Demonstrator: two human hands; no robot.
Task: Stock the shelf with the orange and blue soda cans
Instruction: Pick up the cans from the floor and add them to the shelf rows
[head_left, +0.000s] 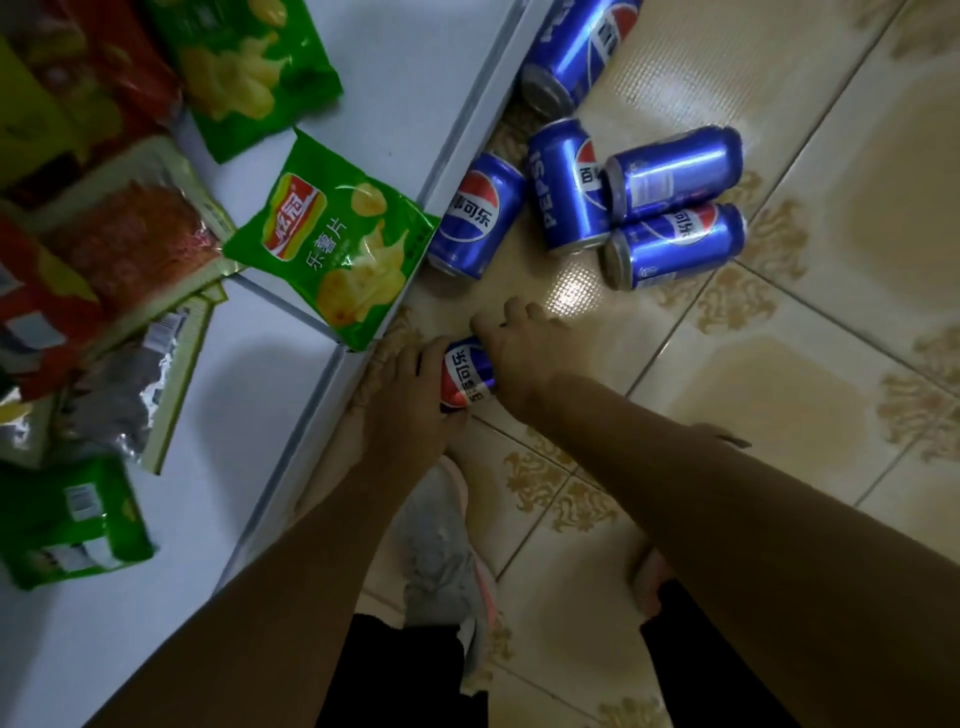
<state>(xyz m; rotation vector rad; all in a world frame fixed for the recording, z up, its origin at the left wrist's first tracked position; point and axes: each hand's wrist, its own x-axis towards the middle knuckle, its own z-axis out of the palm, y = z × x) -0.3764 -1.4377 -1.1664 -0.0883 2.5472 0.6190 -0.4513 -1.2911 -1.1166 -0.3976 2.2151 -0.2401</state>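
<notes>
A blue metal soda can (467, 375) was gripped by left hand (410, 387) and right hand (519, 353) at floor level beside the white shelf (260, 415); it was judged rigid, slick, and best held round its middle. Five more blue cans (566, 187) were scattered beyond.

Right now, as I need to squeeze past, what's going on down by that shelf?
A person bends over the tiled floor, left hand and right hand gripping one blue soda can from either side near the white shelf's base. Five other blue cans lie loose on the floor beyond. Snack bags sit on the shelf; no cans visible there yet, and no orange ones in view.
</notes>
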